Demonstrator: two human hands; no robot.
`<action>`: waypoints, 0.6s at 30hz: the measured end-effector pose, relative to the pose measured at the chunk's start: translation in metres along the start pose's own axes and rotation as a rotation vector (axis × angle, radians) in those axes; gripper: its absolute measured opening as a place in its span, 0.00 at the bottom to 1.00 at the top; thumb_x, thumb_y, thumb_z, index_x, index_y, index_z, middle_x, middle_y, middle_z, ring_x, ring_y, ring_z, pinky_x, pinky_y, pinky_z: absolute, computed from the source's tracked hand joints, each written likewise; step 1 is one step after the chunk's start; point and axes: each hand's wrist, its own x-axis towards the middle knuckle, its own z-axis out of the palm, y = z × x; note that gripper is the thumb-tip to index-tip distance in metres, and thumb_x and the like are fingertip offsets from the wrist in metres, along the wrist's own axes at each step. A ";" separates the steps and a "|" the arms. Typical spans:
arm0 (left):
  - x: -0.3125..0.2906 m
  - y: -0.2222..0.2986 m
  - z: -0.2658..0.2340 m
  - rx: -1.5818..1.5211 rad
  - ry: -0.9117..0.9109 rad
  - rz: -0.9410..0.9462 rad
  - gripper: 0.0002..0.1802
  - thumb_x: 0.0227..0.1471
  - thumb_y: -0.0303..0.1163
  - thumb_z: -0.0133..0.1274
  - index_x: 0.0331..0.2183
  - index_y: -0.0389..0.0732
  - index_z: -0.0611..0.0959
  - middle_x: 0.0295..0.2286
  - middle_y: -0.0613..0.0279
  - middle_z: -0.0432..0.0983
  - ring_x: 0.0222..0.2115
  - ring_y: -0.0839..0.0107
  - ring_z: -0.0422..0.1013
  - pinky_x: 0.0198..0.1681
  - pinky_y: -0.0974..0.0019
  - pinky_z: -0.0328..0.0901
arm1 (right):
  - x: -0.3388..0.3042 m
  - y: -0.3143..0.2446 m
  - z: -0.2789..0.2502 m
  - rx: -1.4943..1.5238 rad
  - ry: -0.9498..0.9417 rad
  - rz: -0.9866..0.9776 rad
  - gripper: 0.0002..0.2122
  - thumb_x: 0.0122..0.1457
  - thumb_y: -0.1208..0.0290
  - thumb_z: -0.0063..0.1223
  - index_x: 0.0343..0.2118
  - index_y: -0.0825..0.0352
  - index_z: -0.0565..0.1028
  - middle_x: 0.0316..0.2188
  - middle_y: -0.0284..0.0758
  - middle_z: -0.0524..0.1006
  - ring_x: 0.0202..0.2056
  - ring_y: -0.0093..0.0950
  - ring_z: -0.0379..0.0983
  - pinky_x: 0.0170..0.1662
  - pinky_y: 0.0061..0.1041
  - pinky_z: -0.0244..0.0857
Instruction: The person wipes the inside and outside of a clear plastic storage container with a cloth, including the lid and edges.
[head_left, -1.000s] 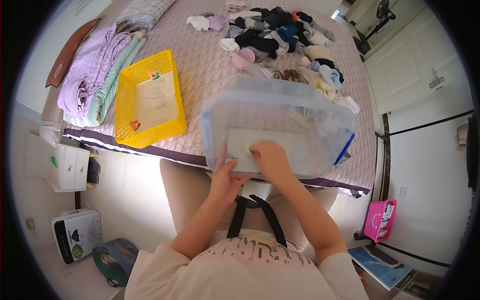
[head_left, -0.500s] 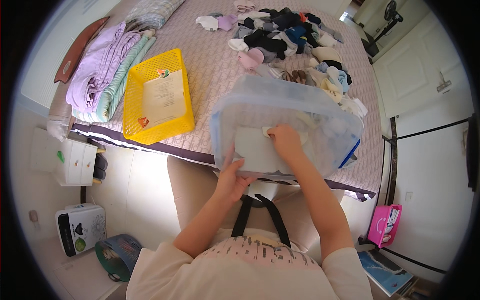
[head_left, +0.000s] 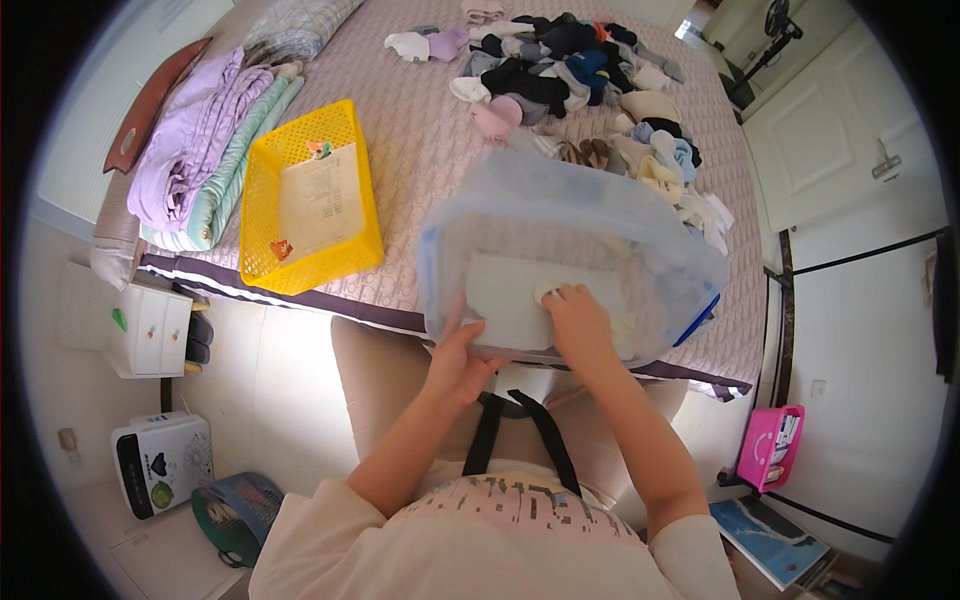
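A large translucent plastic storage box (head_left: 570,185) is tilted toward me at the bed's near edge. My left hand (head_left: 460,365) grips its near-left rim, thumb inside and fingers underneath. Reaching into the box, my right hand (head_left: 582,322) has its fingers closed on a small white wad of cloth (head_left: 546,291). The wad touches a pale flat rectangular area (head_left: 500,285) on the box's inside. I cannot tell whether that area is a sheet or the box's own bottom. A blue latch (head_left: 697,320) shows on the right side.
A yellow basket (head_left: 372,220) holding a paper sheet stands on the bed (head_left: 400,130)'s left part. Beyond the box spreads a pile of socks (head_left: 540,85). Folded bedding (head_left: 190,150) lies far left. A pink bin (head_left: 770,450) and a blue basket (head_left: 250,495) stand on the floor.
My right hand has moved down toward me inside the box, taking the white wad along. My left hand keeps its hold on the rim, and the view has shifted slightly.
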 end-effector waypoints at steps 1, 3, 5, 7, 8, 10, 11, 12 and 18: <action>0.002 -0.001 0.000 0.002 -0.014 -0.010 0.36 0.62 0.25 0.39 0.68 0.54 0.51 0.59 0.50 0.61 0.54 0.47 0.67 0.51 0.41 0.70 | 0.012 0.012 0.016 -0.045 0.005 0.008 0.07 0.50 0.78 0.51 0.33 0.65 0.78 0.32 0.39 0.77 0.39 0.39 0.74 0.38 0.35 0.72; 0.004 -0.001 -0.002 0.004 -0.034 -0.024 0.36 0.61 0.26 0.41 0.67 0.51 0.50 0.60 0.50 0.59 0.56 0.49 0.65 0.52 0.44 0.71 | 0.032 0.021 0.028 -0.094 -0.017 0.019 0.07 0.51 0.77 0.52 0.33 0.65 0.78 0.33 0.39 0.77 0.39 0.40 0.74 0.39 0.35 0.73; 0.008 0.001 -0.002 0.007 -0.054 -0.020 0.35 0.61 0.27 0.41 0.66 0.48 0.52 0.60 0.50 0.59 0.56 0.49 0.66 0.52 0.45 0.71 | 0.043 0.026 0.027 -0.119 -0.065 0.045 0.07 0.51 0.77 0.52 0.33 0.65 0.77 0.34 0.40 0.77 0.40 0.40 0.74 0.39 0.37 0.72; 0.012 0.000 -0.006 -0.028 -0.067 -0.013 0.34 0.61 0.26 0.41 0.66 0.48 0.53 0.59 0.50 0.60 0.55 0.48 0.66 0.52 0.43 0.69 | 0.034 0.026 0.028 -0.064 -0.013 0.037 0.07 0.51 0.77 0.51 0.33 0.66 0.77 0.34 0.41 0.77 0.40 0.41 0.74 0.41 0.38 0.71; 0.014 0.001 -0.008 -0.058 -0.075 -0.012 0.35 0.61 0.25 0.41 0.67 0.50 0.52 0.58 0.49 0.62 0.54 0.47 0.67 0.52 0.40 0.68 | 0.024 0.026 0.028 -0.038 0.013 0.036 0.07 0.51 0.78 0.51 0.33 0.66 0.77 0.34 0.41 0.77 0.40 0.42 0.74 0.41 0.38 0.71; 0.013 0.000 -0.011 -0.068 -0.049 0.001 0.35 0.61 0.24 0.40 0.66 0.49 0.53 0.58 0.49 0.62 0.54 0.47 0.67 0.52 0.40 0.68 | -0.004 0.003 -0.011 0.056 -0.078 0.032 0.08 0.51 0.79 0.49 0.34 0.66 0.77 0.33 0.41 0.77 0.41 0.42 0.74 0.43 0.39 0.70; 0.008 0.001 -0.003 -0.043 -0.029 0.009 0.33 0.61 0.25 0.40 0.66 0.47 0.54 0.58 0.49 0.61 0.55 0.48 0.66 0.53 0.42 0.69 | -0.022 -0.006 -0.025 0.110 -0.052 0.042 0.08 0.51 0.79 0.48 0.34 0.65 0.77 0.32 0.42 0.76 0.40 0.42 0.74 0.43 0.39 0.70; 0.003 0.004 0.002 -0.014 -0.008 0.028 0.32 0.60 0.26 0.40 0.65 0.45 0.55 0.59 0.49 0.60 0.56 0.50 0.66 0.53 0.45 0.71 | -0.035 -0.013 -0.034 0.170 -0.020 0.045 0.09 0.51 0.79 0.48 0.35 0.65 0.77 0.32 0.42 0.76 0.40 0.42 0.74 0.43 0.38 0.69; 0.001 -0.005 -0.003 -0.013 -0.053 0.044 0.33 0.60 0.26 0.40 0.65 0.46 0.55 0.58 0.48 0.61 0.55 0.50 0.66 0.52 0.43 0.71 | -0.035 0.001 -0.033 0.109 -0.108 0.090 0.09 0.52 0.79 0.47 0.35 0.65 0.77 0.34 0.41 0.77 0.41 0.40 0.74 0.41 0.39 0.69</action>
